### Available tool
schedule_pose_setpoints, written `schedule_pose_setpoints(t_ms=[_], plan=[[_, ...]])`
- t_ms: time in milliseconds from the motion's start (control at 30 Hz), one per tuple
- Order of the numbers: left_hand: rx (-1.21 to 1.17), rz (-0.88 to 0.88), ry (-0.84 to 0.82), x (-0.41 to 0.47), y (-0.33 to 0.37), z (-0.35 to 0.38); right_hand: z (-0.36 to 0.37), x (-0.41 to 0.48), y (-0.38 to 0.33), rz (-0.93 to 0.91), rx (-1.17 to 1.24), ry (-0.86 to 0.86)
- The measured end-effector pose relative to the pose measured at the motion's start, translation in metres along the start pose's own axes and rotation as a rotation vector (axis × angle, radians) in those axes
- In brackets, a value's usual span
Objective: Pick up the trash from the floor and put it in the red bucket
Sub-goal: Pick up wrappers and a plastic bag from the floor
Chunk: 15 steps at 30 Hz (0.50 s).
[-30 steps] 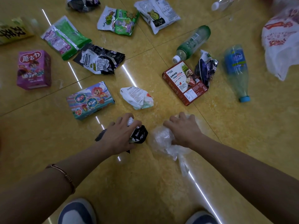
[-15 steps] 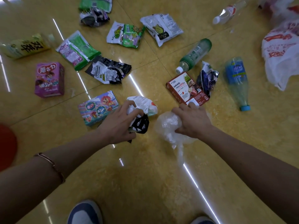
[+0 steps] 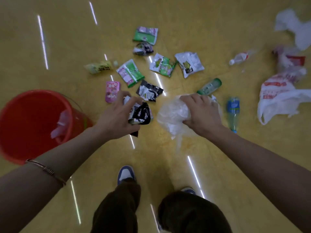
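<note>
My left hand (image 3: 116, 118) grips a crumpled black wrapper (image 3: 140, 115) together with a white one, held up above the floor. My right hand (image 3: 202, 113) holds a bunched clear plastic bag (image 3: 173, 115), also lifted. The red bucket (image 3: 18, 115) stands at the left, just beyond my left forearm, with some pale trash inside. More trash lies on the yellow floor past my hands: a black-and-white wrapper (image 3: 149, 90), a pink box (image 3: 111, 90), green packets (image 3: 130, 73), a green bottle (image 3: 210, 86) and a blue bottle (image 3: 233, 111).
A red-and-white plastic bag (image 3: 277, 95) and more white bags (image 3: 296, 31) lie at the right. A clear bottle (image 3: 239, 58) and a yellow packet (image 3: 99, 67) lie farther off. My two shoes (image 3: 126, 174) and dark trousers are at the bottom.
Both hands have risen from the floor with their trash. The view has pulled up and back, and the red bucket has come into sight at the left.
</note>
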<state>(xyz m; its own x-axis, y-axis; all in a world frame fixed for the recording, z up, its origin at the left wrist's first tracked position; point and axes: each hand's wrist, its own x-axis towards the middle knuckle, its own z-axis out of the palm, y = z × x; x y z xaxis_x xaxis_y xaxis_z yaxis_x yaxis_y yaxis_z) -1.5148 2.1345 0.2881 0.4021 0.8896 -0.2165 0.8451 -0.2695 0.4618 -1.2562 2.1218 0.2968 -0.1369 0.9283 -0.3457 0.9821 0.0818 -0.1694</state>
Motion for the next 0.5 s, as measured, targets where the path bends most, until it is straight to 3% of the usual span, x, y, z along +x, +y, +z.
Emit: schedule_pose_setpoints(t_ms=[233, 367, 500], plan=[[0.024, -0.212, 0.136, -0.09, -0.001, -0.172, -0.151, -0.008, -0.115, -0.213, -0.05, -0.017], [-0.003, -0.405, 0.204, -0.145, -0.02, -0.232, -0.205, -0.008, -0.194, -0.335, -0.094, -0.05], [-0.036, -0.44, 0.306, -0.198, -0.043, -0.294, -0.246, -0.005, -0.281, -0.432, -0.135, -0.027]])
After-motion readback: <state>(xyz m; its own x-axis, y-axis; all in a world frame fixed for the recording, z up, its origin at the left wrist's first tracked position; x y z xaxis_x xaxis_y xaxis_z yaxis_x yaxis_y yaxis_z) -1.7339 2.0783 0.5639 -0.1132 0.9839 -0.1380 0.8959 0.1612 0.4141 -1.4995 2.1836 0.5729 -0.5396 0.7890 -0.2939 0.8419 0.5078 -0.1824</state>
